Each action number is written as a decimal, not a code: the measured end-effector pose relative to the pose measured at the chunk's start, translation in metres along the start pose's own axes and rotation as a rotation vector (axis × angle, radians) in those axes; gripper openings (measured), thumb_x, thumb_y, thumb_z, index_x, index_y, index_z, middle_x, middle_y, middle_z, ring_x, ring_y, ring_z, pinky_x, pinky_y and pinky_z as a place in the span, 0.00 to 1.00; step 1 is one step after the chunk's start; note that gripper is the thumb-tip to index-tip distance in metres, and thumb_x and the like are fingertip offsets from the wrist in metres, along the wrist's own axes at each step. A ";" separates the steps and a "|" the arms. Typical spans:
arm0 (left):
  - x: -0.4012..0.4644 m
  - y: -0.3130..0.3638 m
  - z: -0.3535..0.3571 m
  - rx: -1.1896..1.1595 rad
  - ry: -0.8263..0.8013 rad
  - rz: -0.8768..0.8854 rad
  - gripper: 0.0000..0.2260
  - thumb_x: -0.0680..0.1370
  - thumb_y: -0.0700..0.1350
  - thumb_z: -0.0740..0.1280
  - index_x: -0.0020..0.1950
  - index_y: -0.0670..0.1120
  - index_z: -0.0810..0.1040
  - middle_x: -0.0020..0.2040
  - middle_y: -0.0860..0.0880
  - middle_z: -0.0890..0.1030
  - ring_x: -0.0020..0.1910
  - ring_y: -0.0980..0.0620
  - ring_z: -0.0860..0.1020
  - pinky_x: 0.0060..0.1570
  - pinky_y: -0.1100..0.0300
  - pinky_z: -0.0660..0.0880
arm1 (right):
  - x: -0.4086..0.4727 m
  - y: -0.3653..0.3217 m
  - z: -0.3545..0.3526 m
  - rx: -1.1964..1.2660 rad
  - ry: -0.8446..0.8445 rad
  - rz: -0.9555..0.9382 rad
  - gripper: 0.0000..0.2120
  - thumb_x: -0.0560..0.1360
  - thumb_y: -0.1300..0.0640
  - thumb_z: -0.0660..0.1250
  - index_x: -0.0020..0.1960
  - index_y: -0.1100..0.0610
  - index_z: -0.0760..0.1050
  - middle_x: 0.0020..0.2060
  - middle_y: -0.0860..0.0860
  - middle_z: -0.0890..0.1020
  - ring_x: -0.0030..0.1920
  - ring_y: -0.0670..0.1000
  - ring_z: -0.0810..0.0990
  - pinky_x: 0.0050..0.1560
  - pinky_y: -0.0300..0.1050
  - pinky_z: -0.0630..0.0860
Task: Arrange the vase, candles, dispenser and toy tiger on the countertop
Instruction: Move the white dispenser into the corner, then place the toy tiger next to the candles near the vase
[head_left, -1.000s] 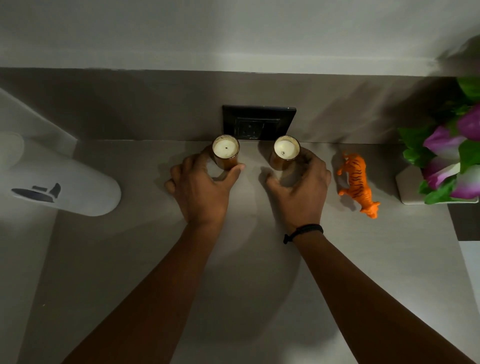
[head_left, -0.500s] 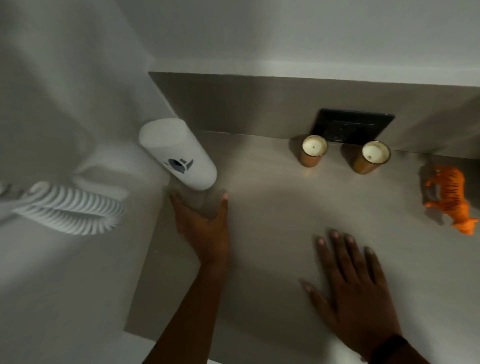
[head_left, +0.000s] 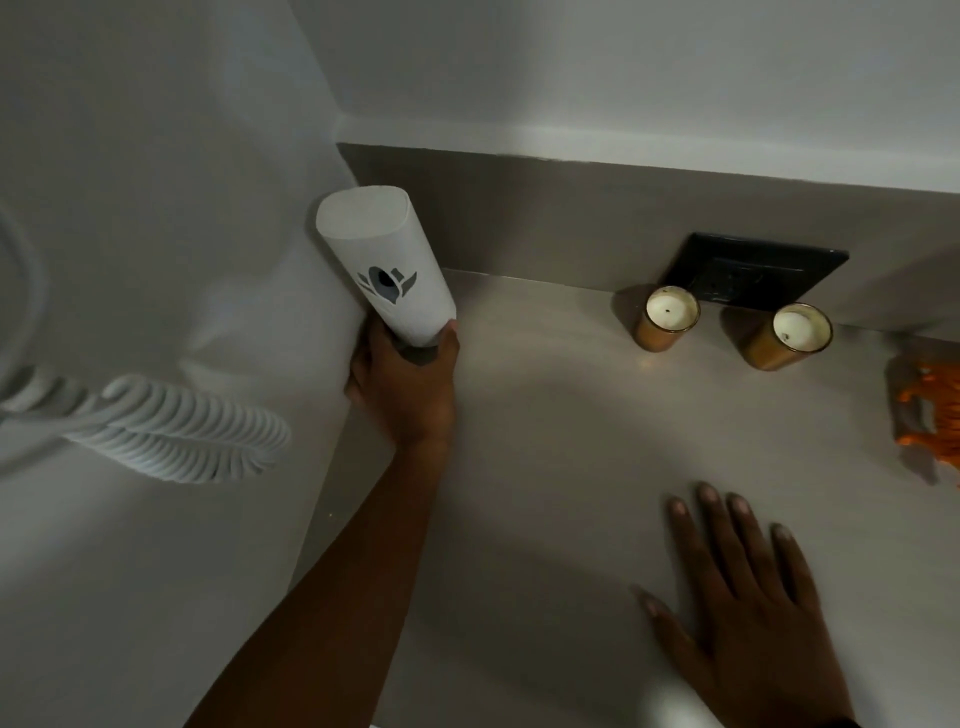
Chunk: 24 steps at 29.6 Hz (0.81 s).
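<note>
The tall white dispenser stands at the countertop's left end, against the side wall. My left hand is wrapped around its base. Two candles in amber glasses stand at the back by the wall: the left candle and the right candle. The orange toy tiger is cut off at the right edge. My right hand lies flat on the countertop near the front, fingers spread, holding nothing. The vase is out of view.
A black wall socket sits on the backsplash behind the candles. A white coiled cord hangs along the white side wall at the left. The side wall meets the countertop right beside the dispenser.
Both hands left the candles. My left hand went to the dispenser and closed around its base. My right hand drew back and settled flat on the counter. The view swung left.
</note>
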<state>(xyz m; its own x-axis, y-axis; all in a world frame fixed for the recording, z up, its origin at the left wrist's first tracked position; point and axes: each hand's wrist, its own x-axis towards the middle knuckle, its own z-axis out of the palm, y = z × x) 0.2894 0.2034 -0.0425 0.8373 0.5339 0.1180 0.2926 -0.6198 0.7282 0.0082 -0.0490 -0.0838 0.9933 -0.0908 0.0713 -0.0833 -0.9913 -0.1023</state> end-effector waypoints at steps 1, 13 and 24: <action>0.001 0.001 0.002 0.016 -0.002 -0.003 0.36 0.72 0.61 0.80 0.75 0.46 0.79 0.70 0.46 0.83 0.72 0.42 0.76 0.75 0.46 0.67 | 0.000 0.000 0.000 0.002 0.002 0.005 0.43 0.79 0.28 0.57 0.87 0.48 0.59 0.89 0.52 0.58 0.88 0.56 0.57 0.86 0.64 0.56; -0.125 -0.005 -0.025 0.296 -0.232 0.291 0.49 0.75 0.68 0.74 0.85 0.40 0.63 0.83 0.36 0.68 0.83 0.35 0.66 0.82 0.40 0.61 | 0.001 0.004 -0.014 0.186 0.019 -0.014 0.39 0.82 0.33 0.60 0.87 0.50 0.61 0.87 0.53 0.63 0.87 0.56 0.61 0.86 0.58 0.59; -0.245 0.042 0.037 0.483 -0.669 0.976 0.42 0.83 0.72 0.49 0.90 0.48 0.49 0.90 0.40 0.52 0.89 0.38 0.47 0.87 0.36 0.49 | 0.042 0.096 -0.057 0.836 0.723 0.894 0.35 0.75 0.49 0.80 0.76 0.58 0.70 0.68 0.53 0.76 0.61 0.53 0.81 0.60 0.48 0.81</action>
<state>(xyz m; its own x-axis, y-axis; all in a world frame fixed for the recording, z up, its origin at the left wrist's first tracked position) 0.1141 0.0255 -0.0660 0.8260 -0.5637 -0.0013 -0.5525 -0.8099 0.1968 0.0371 -0.1536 -0.0339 0.3522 -0.9271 0.1283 -0.3278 -0.2506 -0.9109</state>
